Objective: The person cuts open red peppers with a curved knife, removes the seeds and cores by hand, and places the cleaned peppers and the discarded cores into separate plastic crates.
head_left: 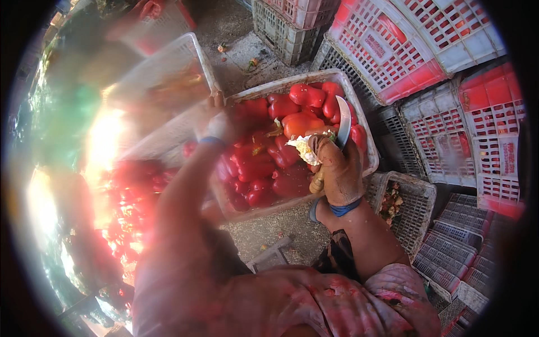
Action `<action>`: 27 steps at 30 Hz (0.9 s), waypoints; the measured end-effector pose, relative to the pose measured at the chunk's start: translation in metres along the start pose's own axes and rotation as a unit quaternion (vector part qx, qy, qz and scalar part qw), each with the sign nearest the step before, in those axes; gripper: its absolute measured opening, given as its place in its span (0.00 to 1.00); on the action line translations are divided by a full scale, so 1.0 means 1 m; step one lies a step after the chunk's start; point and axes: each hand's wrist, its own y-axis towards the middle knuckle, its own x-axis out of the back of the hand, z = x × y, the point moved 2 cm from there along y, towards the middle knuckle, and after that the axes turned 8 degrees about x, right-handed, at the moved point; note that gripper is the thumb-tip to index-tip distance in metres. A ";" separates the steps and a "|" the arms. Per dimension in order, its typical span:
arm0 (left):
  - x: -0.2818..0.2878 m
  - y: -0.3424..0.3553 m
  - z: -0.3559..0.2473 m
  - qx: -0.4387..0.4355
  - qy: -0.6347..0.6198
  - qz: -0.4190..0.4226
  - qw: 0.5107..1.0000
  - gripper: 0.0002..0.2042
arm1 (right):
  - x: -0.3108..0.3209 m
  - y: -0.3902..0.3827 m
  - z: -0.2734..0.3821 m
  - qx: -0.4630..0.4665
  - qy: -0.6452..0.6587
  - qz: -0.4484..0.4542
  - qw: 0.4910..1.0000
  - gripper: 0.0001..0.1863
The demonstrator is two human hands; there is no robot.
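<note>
My right hand is closed around a knife with a short curved blade pointing up and away. A pale, seedy pepper core is pinched at its thumb side. Below this hand, a white plastic crate holds several red bell peppers, some glossy and whole. My left hand is at that crate's left side, by the rim of another white crate. Haze and glare blur its fingers, so I cannot tell whether it grips anything. Blue bands circle both wrists.
Stacked white and red slotted crates stand at the right and back. A small grey basket by my right forearm holds pepper scraps. More red peppers lie at the left under strong glare. Scraps litter the concrete floor.
</note>
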 end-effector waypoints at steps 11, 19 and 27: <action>-0.029 0.026 -0.005 0.002 0.025 0.060 0.998 0.39 | -0.032 0.011 -0.070 -0.141 0.159 0.043 0.976 0.20; -0.054 0.023 0.009 -0.222 -0.035 0.065 0.972 0.28 | 0.082 0.000 -0.031 -0.298 0.149 -0.135 0.933 0.19; -0.045 0.021 0.010 -0.204 -0.107 0.124 0.965 0.29 | 0.169 -0.099 -0.105 -0.385 -0.042 -0.161 0.908 0.21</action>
